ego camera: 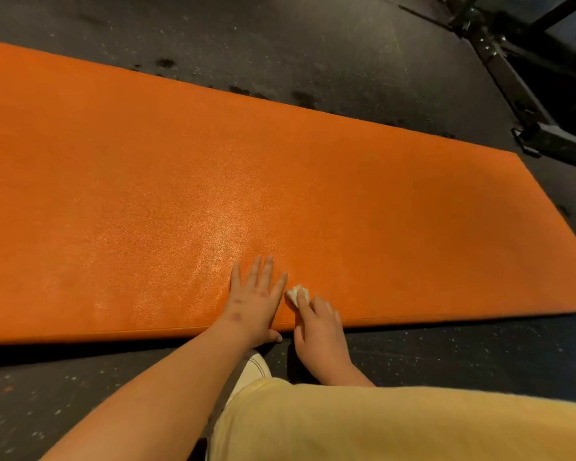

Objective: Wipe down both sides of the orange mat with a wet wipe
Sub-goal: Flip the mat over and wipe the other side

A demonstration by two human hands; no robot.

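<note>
One side of the orange mat [213, 178] faces up; it lies flat and unrolled on the dark speckled floor [346, 61], running from the left edge of the view to a squared end at the right. The left hand [255, 302] lies on it by the near edge with straight, spread fingers, its grip wide open and holding nothing, the thumb down at the mat's rim. Just beside it, the right hand [318, 331] has its grip closed on a small crumpled wet wipe [296, 292], fingers curled and the forefinger pressing the wipe onto the mat. The surface shows a fine pebbled grain, with a sheen ahead of the hands that could be wetness or only the light. The mat looks thin, foamy and light, soft enough to bend or fold, and probably tacky rather than slippery, so the wipe may drag and the flat hand seems useful for pinning it down. For the underside, the near long edge or the right-end corners look the best places to pinch. Lifted by one corner it would likely sag, so two hands set apart along an edge seem safer.
</note>
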